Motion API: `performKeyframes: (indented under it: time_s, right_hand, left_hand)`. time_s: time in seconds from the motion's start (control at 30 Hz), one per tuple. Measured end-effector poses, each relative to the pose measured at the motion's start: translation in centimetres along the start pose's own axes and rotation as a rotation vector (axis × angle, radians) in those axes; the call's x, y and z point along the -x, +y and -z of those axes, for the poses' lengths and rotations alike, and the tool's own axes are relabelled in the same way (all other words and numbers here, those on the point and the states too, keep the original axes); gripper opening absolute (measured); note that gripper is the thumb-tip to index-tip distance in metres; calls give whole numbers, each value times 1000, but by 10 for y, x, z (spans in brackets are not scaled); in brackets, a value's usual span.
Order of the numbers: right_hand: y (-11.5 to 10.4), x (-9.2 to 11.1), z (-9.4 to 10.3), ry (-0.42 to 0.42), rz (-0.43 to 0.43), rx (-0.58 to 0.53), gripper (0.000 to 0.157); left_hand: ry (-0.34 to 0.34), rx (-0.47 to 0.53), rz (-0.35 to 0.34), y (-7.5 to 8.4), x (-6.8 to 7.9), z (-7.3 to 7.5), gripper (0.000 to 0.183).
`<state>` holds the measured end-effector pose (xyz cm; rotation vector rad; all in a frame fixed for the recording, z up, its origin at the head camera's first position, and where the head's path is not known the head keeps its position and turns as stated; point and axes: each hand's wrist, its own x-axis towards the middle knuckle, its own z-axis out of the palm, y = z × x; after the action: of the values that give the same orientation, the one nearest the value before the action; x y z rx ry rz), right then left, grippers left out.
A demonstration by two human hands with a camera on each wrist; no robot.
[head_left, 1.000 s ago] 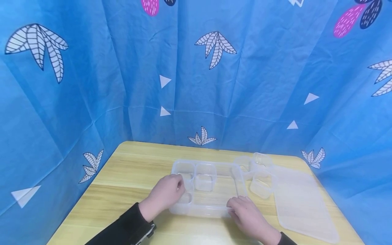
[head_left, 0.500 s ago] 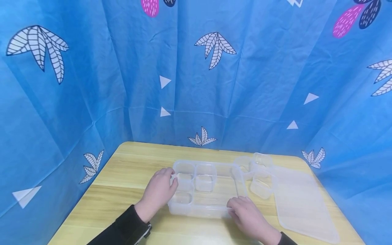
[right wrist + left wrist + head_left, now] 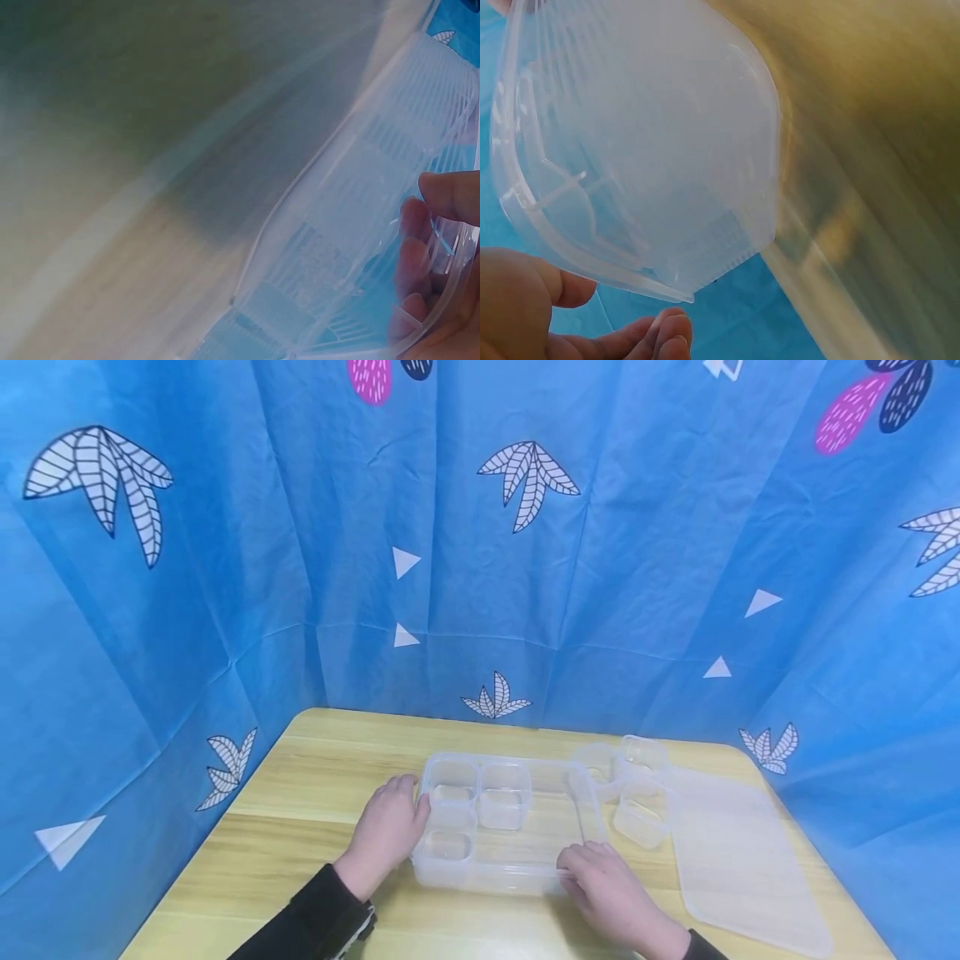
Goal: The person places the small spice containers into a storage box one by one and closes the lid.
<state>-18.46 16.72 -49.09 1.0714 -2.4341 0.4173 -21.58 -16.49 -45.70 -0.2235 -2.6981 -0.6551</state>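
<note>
A clear plastic storage box (image 3: 525, 877) lies lengthwise across the table. Three small clear bins sit inside: a back-left bin (image 3: 453, 768), a front-left bin (image 3: 447, 846) and another bin (image 3: 504, 810) beside the back-left one. My left hand (image 3: 386, 827) is at the box's left rim, thumb and fingers apart; the left wrist view shows the fingers (image 3: 667, 330) just off the rim corner. At the front-right corner my right hand (image 3: 603, 889) grips the rim. In the right wrist view its fingers (image 3: 414, 255) show through the clear wall.
Several loose small clear bins (image 3: 641, 818) stand close together behind and right of the box. A flat translucent lid (image 3: 750, 868) lies at the table's right side. The wooden table (image 3: 285, 835) meets a blue patterned curtain (image 3: 480, 610) at the back and sides.
My left hand has drawn back leftward from over the front-left bin to the box's left rim. The right hand has kept its grip; the box and bins look unmoved.
</note>
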Motion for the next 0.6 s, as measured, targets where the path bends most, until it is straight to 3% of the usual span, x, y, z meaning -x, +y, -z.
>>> performKeyframes:
  time_s: [0.23,0.47,0.6]
  right_hand:
    - [-1,0,1,-25,-16,-7,27]
    - [-2,-1,2,-19,-13,1,35]
    - [-2,-2,5,-32,-10,-15,31]
  left_hand:
    - [-41,14,22,-2,2,-7,36]
    - [-21,4,-13,-5,4,-14,27]
    - [-21,13,-1,-4,4,-16,27]
